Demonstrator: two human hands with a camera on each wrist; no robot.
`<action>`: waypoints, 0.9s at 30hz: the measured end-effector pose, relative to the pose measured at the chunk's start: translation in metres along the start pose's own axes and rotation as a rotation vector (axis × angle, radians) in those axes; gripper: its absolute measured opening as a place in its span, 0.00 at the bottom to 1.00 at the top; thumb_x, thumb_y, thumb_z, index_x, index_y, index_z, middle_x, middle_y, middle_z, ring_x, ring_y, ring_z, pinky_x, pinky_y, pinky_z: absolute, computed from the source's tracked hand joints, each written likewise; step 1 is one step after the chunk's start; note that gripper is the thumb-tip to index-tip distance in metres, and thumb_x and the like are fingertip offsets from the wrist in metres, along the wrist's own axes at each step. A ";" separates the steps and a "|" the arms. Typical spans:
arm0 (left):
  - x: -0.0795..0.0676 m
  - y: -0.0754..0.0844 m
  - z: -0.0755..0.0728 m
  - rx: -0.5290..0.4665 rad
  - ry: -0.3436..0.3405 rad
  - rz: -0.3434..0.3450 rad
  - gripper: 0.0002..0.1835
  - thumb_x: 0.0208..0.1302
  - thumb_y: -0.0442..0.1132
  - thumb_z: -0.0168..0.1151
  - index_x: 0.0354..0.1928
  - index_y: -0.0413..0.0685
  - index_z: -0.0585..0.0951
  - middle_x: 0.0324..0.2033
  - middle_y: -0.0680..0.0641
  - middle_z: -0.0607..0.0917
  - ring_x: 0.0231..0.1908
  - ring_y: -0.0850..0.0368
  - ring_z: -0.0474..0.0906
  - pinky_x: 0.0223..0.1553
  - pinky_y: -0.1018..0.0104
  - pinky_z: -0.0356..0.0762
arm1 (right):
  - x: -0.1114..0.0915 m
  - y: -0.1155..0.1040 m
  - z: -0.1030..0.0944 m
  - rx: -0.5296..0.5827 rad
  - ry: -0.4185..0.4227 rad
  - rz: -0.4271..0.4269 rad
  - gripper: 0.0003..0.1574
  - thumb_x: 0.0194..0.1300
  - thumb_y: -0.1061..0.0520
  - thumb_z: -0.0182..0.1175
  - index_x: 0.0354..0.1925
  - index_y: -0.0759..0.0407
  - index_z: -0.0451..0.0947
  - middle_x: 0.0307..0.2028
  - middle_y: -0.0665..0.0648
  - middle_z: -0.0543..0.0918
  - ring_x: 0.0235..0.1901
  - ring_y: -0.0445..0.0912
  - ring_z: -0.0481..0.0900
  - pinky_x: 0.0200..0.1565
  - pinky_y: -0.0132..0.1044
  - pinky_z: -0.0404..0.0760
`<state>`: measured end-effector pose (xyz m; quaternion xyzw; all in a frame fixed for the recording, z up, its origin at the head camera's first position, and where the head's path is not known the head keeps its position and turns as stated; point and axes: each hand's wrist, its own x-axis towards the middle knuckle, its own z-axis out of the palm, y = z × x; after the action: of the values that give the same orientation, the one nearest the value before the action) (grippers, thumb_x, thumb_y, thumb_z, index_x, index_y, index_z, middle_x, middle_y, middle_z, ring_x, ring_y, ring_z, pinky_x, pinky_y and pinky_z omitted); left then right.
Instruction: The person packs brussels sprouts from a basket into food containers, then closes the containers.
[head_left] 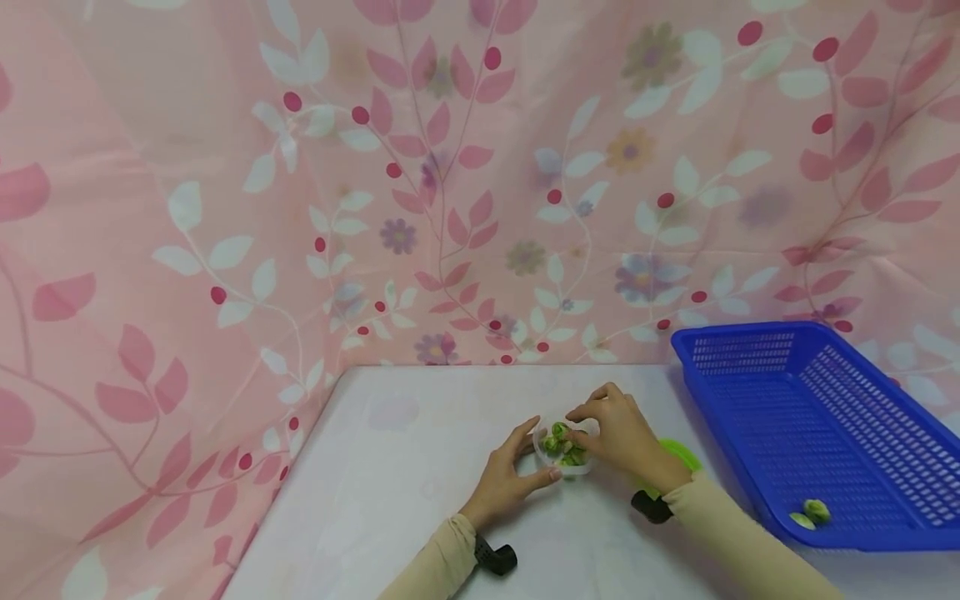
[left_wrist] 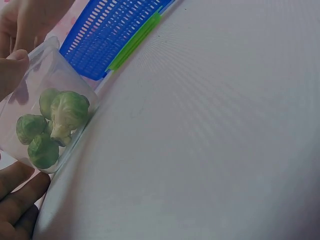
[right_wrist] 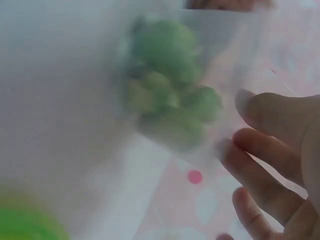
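A clear plastic container (head_left: 577, 469) with several Brussels sprouts (head_left: 562, 446) stands on the table. My left hand (head_left: 501, 475) holds it from the left, thumb near the front and fingers curved round the far side. In the left wrist view the sprouts (left_wrist: 67, 110) show through the wall of the tilted-looking container (left_wrist: 55, 65). My right hand (head_left: 618, 433) is over the right side of the rim, its thumb and index finger apart above the opening. The right wrist view shows these fingers (right_wrist: 265, 175) spread beside the blurred container, nothing visible between them.
A blue perforated basket (head_left: 780, 425) stands at the right, with two sprouts (head_left: 813, 510) in its near corner. A bright green lid (head_left: 682, 452) lies between basket and container, partly hidden by my right wrist. Floral cloth (head_left: 450, 208) hangs behind the white table (head_left: 360, 500).
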<state>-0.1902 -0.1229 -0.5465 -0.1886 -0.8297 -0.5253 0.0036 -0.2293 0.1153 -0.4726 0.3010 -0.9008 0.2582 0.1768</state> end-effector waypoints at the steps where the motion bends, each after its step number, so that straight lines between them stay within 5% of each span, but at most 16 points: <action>1: -0.001 0.000 0.000 -0.004 -0.001 -0.004 0.49 0.67 0.53 0.75 0.83 0.54 0.61 0.70 0.42 0.81 0.69 0.49 0.79 0.73 0.47 0.71 | 0.000 0.001 -0.008 0.041 -0.023 0.003 0.13 0.57 0.53 0.82 0.42 0.51 0.94 0.36 0.51 0.86 0.46 0.51 0.78 0.46 0.52 0.79; 7: -0.002 -0.002 0.002 -0.005 -0.004 -0.012 0.49 0.67 0.55 0.75 0.83 0.55 0.61 0.71 0.43 0.80 0.70 0.49 0.78 0.74 0.46 0.71 | 0.002 0.008 -0.060 0.238 -0.159 0.045 0.11 0.66 0.50 0.76 0.47 0.48 0.93 0.44 0.47 0.93 0.50 0.52 0.84 0.51 0.53 0.81; 13: 0.000 -0.001 0.000 0.002 0.004 -0.005 0.49 0.66 0.55 0.76 0.83 0.56 0.61 0.71 0.44 0.80 0.70 0.49 0.78 0.74 0.45 0.70 | -0.001 0.026 -0.110 0.233 -0.199 0.072 0.14 0.70 0.47 0.73 0.52 0.46 0.91 0.49 0.48 0.93 0.54 0.53 0.87 0.55 0.59 0.83; 17: 0.001 -0.001 0.000 0.002 -0.005 -0.012 0.49 0.66 0.56 0.76 0.83 0.56 0.61 0.72 0.45 0.79 0.71 0.50 0.77 0.75 0.45 0.70 | -0.009 0.042 -0.139 0.234 -0.224 0.195 0.17 0.71 0.44 0.71 0.55 0.42 0.90 0.53 0.48 0.92 0.60 0.56 0.83 0.58 0.56 0.83; 23: 0.001 -0.003 0.000 0.010 0.002 -0.009 0.49 0.66 0.55 0.76 0.83 0.56 0.61 0.71 0.44 0.80 0.70 0.49 0.77 0.75 0.44 0.69 | -0.023 0.068 -0.165 0.194 -0.256 0.308 0.19 0.71 0.41 0.71 0.56 0.41 0.89 0.55 0.52 0.91 0.61 0.59 0.83 0.51 0.35 0.84; 27: 0.001 -0.005 0.001 0.011 0.007 -0.007 0.49 0.66 0.55 0.76 0.83 0.56 0.61 0.71 0.43 0.80 0.70 0.49 0.78 0.74 0.44 0.70 | -0.036 0.082 -0.173 0.205 -0.293 0.378 0.21 0.72 0.40 0.70 0.58 0.43 0.89 0.58 0.57 0.89 0.60 0.61 0.84 0.49 0.41 0.87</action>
<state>-0.1921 -0.1239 -0.5507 -0.1840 -0.8332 -0.5214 0.0057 -0.2258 0.2864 -0.3795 0.1781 -0.9262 0.3301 -0.0385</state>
